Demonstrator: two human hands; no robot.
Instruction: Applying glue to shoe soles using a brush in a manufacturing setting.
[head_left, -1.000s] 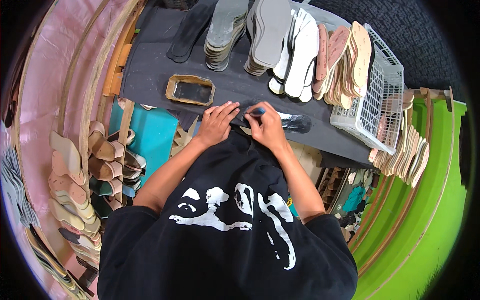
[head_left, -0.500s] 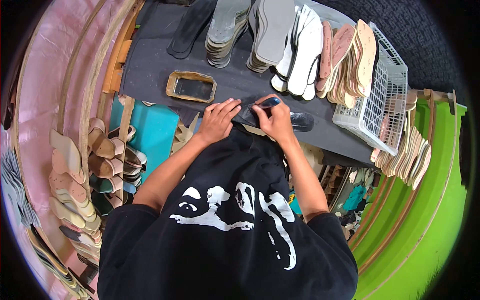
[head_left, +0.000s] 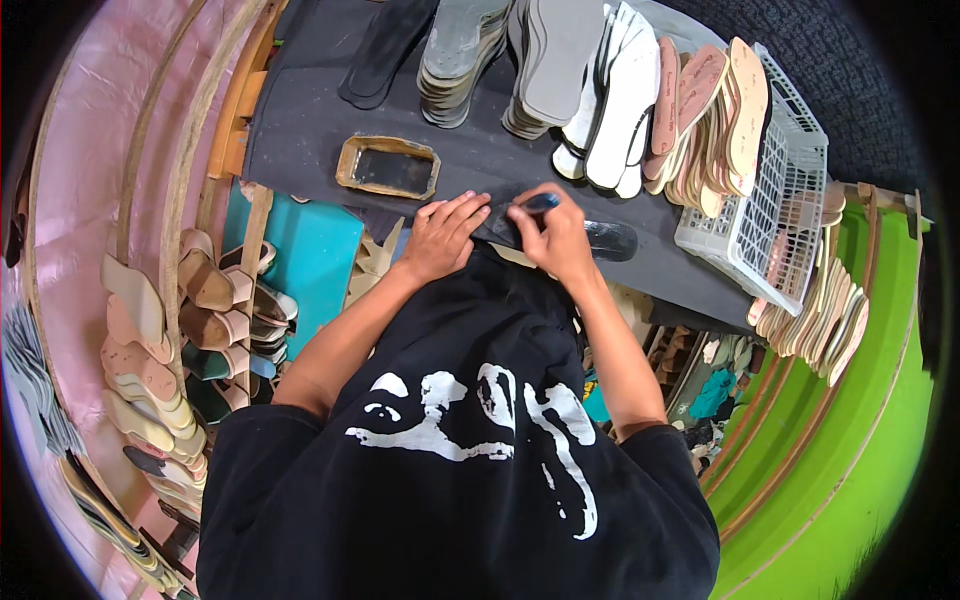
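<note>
On the near edge of the dark-covered table, my left hand (head_left: 446, 237) lies flat with its fingers stretched over the edge of a dark, insole-shaped piece (head_left: 503, 226). My right hand (head_left: 555, 238) is closed round a dark blue-handled tool (head_left: 543, 202), its tip low against that piece; the tool's working end is hidden by my fingers. Just right of this hand is a glossy black, rounded strip (head_left: 612, 241), partly behind my wrist. Beyond my left hand stands a shallow brown-rimmed tray (head_left: 431, 178) with a dark, shiny bottom.
Stacks of grey insoles (head_left: 553, 75), white insoles (head_left: 612, 140) and tan insoles (head_left: 743, 130) line the far side. A white plastic basket (head_left: 700, 240) stands at the right. Racks at the left hold shoes (head_left: 207, 283); more insoles (head_left: 818, 320) rest on the right-hand rack.
The whole view has shifted slightly, with table items appearing a little further right. My right hand keeps its grip on the tool, and my left hand stays flat.
</note>
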